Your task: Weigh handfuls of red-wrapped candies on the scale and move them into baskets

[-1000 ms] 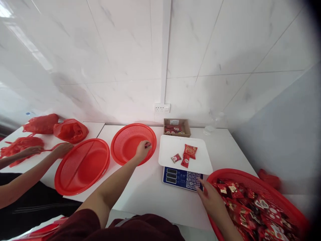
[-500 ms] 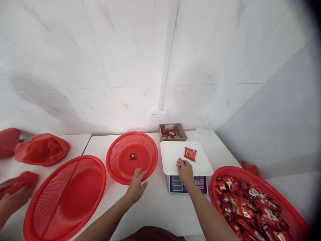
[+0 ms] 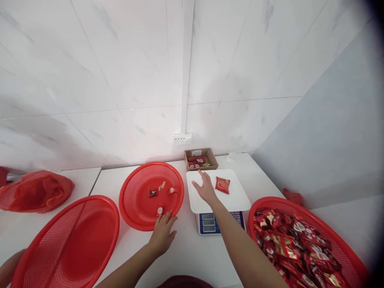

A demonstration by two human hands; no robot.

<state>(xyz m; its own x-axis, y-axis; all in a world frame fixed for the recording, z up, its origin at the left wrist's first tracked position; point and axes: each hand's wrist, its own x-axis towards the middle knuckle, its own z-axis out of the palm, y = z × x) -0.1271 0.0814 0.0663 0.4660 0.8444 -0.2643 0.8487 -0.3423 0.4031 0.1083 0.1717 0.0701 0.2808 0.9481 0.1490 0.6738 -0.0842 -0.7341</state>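
Note:
My left hand [image 3: 162, 235] is open, its fingertips at the front rim of the middle red basket [image 3: 129, 200]. Inside that basket are a dark wrapped candy [image 3: 153, 193] and several small red and pale pieces, one of them a round-labelled candy [image 3: 160, 210] close to my fingers. Over the white tray of the scale [image 3: 195, 200], my right hand [image 3: 205, 187] has its fingers spread and holds nothing. A flat red packet [image 3: 222, 185] lies on the tray to the right of that hand. The scale's keypad is partly covered by my right forearm.
A large basket of wrapped candies [image 3: 339, 240] stands at the right. Behind the scale is a cardboard box [image 3: 215, 162] with packets in it. Another red basket [image 3: 115, 224] and a red bag [image 3: 39, 192] are at the left, where part of a co-worker's hand [image 3: 10, 268] shows.
My right hand has opened and moved up-left over the tray; the small thing it pinched has left it. Several small pieces now lie in the middle basket beside the dark candy. The view has shifted.

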